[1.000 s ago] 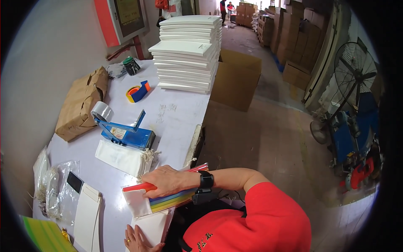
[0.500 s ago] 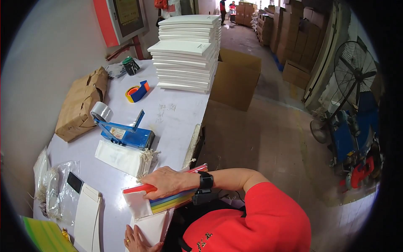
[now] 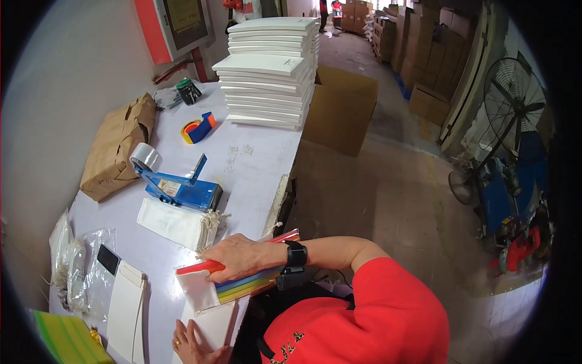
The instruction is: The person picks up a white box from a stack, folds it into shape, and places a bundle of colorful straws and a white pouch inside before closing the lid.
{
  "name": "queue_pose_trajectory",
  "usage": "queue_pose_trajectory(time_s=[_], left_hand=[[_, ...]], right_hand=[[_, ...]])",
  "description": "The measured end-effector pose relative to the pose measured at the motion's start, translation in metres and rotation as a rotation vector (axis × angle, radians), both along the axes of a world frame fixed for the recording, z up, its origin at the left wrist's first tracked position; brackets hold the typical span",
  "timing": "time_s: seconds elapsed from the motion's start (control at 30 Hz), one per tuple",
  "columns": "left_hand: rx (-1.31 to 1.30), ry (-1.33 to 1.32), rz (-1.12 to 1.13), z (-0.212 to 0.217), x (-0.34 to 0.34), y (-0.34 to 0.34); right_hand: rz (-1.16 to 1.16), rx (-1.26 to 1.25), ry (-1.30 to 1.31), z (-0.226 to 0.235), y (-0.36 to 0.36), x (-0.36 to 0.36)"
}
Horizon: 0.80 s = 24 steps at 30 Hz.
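**Both hands flat on stock at near table edge**

My left hand point(image 3: 193, 343) is nearest, at the bottom edge: fingers spread, palm down on a white sheet point(image 3: 212, 324); part of the hand is cut off by the frame. My right hand point(image 3: 242, 256) lies open and flat, pressing on the rainbow-edged stack point(image 3: 251, 285), fingertips touching a white pouch point(image 3: 197, 288) at the stack's left end. Not gripping anything. A red strip point(image 3: 206, 267) runs under my fingers.

Left of that: a long white box point(image 3: 125, 309), clear plastic bags point(image 3: 82, 273) with a dark item inside, hard to make out. A green-yellow pack point(image 3: 66, 340) sits at the near left corner, cropped.

Mid table: white drawstring bags point(image 3: 176, 221), then a blue tape dispenser point(image 3: 179, 188) with a silver-grey roll point(image 3: 145, 156). A brown paper package point(image 3: 115, 145) sits at the left.

Far: an orange-blue tape holder point(image 3: 199, 128), a dark green roll point(image 3: 189, 92), and a tall stack of flat white boxes point(image 3: 270, 73). A red-framed wall panel point(image 3: 176, 24) hangs behind; its print is unreadable. A cardboard box point(image 3: 339, 109) stands right of the table.
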State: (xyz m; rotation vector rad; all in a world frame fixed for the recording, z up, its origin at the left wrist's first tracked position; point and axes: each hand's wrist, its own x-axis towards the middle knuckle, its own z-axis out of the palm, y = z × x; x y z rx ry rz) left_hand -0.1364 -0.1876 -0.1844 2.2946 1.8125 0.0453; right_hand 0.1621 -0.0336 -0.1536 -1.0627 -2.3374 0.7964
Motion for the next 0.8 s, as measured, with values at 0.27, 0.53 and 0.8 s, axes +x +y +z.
queue_pose_trajectory(time_s=[0.27,0.53,0.8], left_hand=[[-0.143,0.035,-0.158,0.004,-0.05,0.009],[-0.048,0.035,-0.104,-0.006,-0.019,0.026],[-0.06,-0.106,-0.034,-0.007,-0.022,0.016]], right_hand=[[-0.013,0.016,-0.003,0.011,-0.011,0.008],[-0.046,-0.051,-0.173,0.016,-0.018,0.032],[0.002,-0.13,-0.264,-0.006,0.0,0.025]])
